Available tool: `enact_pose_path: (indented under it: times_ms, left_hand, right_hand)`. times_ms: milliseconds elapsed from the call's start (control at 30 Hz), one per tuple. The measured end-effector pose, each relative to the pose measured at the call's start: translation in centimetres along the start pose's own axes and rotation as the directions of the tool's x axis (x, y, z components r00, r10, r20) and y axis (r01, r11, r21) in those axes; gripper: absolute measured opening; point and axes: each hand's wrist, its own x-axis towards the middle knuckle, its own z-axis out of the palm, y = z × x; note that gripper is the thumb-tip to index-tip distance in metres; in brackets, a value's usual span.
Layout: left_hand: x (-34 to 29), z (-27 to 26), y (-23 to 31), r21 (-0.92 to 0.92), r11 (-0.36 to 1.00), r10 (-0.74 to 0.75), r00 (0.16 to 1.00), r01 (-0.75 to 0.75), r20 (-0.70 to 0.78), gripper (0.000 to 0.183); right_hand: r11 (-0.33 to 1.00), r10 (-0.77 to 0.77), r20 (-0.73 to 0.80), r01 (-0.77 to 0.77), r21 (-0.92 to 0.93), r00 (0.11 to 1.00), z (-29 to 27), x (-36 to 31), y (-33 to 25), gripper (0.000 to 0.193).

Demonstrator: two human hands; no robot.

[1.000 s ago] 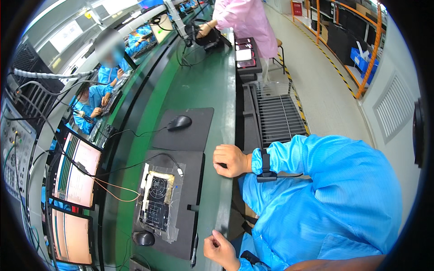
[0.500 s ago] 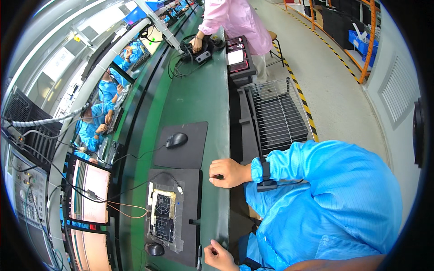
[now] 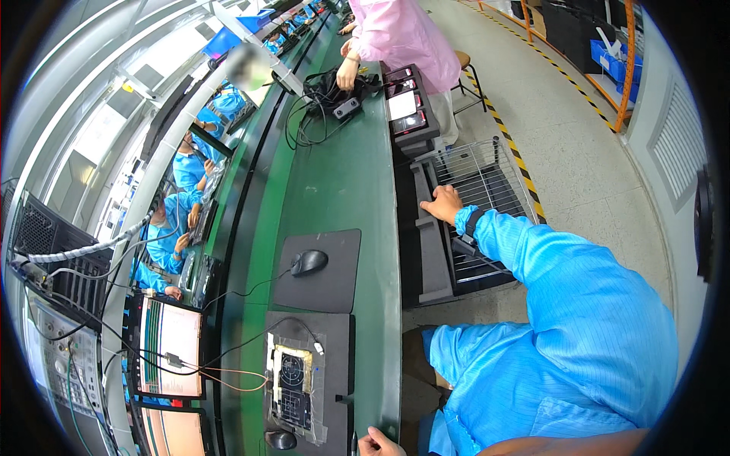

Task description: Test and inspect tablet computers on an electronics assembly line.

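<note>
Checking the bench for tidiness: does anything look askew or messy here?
Only a loose tangle of black cables sprawled on the green bench, beside another person's hand. The mouse sits squarely on its mat.

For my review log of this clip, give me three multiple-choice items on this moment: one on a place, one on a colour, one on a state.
1. Where is the right hand?
A. on the computer mouse
B. at the wire rack beside the bench
C. on a monitor

2. What colour is the bench top?
A. green
B. red
C. white

3. How is the computer mouse?
A. gripped
B. lying untouched on its dark mat
C. hanging by its cable

Answers: 1 B, the fingers rest at the edge of the wire rack; 2 A, its bare surface is green; 3 B, no hand is near it.
</note>
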Motion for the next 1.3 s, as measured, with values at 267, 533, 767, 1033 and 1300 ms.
enact_pose_path:
  times_ms: [267, 533, 767, 1033, 1300]
  left_hand:
    - [0.1, -1.5, 0.9, 0.269, 0.954, -0.162, 0.981, 0.128, 0.108, 0.051]
    - [0.5, -1.7, -0.1, 0.189, 0.978, -0.113, 0.986, 0.088, 0.126, 0.048]
    - [0.3, -1.5, -0.6, 0.150, 0.984, -0.116, 0.986, 0.098, 0.117, 0.045]
    - [1.0, -0.9, -4.5, 0.054, 0.966, -0.258, 0.948, 0.252, 0.186, 0.055]
    - [0.7, -0.2, -5.4, 0.082, 0.941, -0.337, 0.907, 0.327, 0.253, 0.067]
  right_hand:
    - [0.992, 0.063, -0.046, -0.058, 0.115, 0.997, 0.9, 0.1, -1.5, 0.057]
    - [0.998, 0.027, -0.064, -0.024, 0.050, 0.998, -0.7, 2.3, -0.3, 0.060]
    - [0.908, 0.167, 0.131, -0.205, 0.365, 0.977, 0.9, 3.6, 0.3, 0.080]
    - [0.909, 0.137, 0.167, -0.191, 0.370, 0.976, 1.5, 5.1, 0.5, 0.082]
    - [0.874, 0.154, 0.388, -0.309, 0.376, 0.909, -1.0, 5.0, 1.0, 0.077]
